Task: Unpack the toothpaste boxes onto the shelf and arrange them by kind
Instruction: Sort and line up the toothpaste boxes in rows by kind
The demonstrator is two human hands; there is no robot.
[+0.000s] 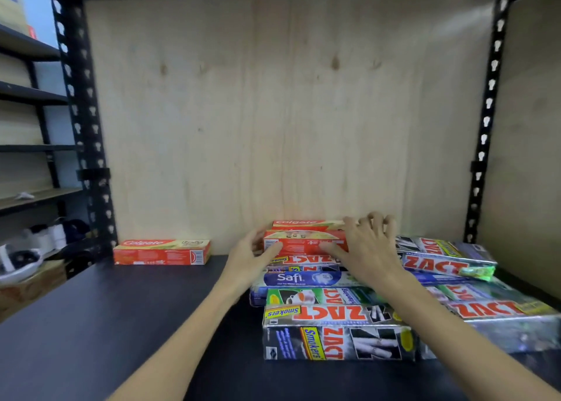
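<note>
Fingers of both hands around Colgate box

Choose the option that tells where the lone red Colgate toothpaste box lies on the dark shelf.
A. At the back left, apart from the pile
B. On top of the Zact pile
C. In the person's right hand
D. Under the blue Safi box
A: the lone red Colgate toothpaste box lies flat at the back left of the dark shelf, against the plywood back panel, apart from the pile.
</note>
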